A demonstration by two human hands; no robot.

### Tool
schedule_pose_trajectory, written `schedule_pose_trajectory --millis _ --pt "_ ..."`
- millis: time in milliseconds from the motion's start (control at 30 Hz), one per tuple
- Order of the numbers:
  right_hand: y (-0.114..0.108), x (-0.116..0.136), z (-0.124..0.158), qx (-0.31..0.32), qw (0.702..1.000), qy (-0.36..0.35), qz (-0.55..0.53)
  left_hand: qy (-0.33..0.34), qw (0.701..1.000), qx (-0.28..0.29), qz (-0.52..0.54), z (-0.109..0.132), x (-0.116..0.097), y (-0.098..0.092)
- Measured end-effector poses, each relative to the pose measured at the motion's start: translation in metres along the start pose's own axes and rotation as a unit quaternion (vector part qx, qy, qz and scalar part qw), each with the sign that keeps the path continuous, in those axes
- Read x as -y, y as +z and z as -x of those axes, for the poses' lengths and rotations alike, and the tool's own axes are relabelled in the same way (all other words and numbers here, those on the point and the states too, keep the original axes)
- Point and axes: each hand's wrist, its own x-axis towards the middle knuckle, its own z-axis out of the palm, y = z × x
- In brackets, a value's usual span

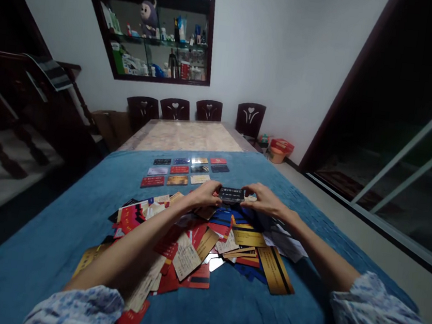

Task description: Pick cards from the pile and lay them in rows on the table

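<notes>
Between my two hands is a small stack of black plastic cards (231, 195) with pale print on the top one. My left hand (208, 194) grips its left end, and my right hand (259, 199) pinches the right end. Below and around my forearms spreads a loose heap of cards (189, 258) in red, gold, blue and cream, overlapping at many angles. Beyond my hands, several cards lie apart in rows, among them a red card (153, 181), a gold card (177, 179) and a dark blue card (220, 168).
A blue cloth (78, 208) covers the near part of the long table, whose marbled top (187, 137) shows at the far end. Dark wooden chairs (174, 109) stand behind it. A wall cabinet (158, 80) holds bottles and a plush toy. Red boxes (281, 146) sit on the floor.
</notes>
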Motion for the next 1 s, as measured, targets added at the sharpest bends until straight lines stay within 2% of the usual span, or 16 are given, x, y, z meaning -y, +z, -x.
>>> schedule_pose_trajectory --millis 367,767,1000 --pt "0.022 0.046 -0.051 0.05 0.997 -0.052 0.017 -0.053 0.994 -0.055 -0.073 0.037 0.044 -0.027" --pt "0.047 0.087 -0.12 0.108 0.991 -0.079 0.011 -0.092 0.991 -0.059 -0.081 0.071 0.09 -0.068" --pt "0.056 0.113 -0.158 0.129 0.986 -0.101 0.03 -0.123 0.983 -0.07 -0.116 0.08 0.123 -0.088"
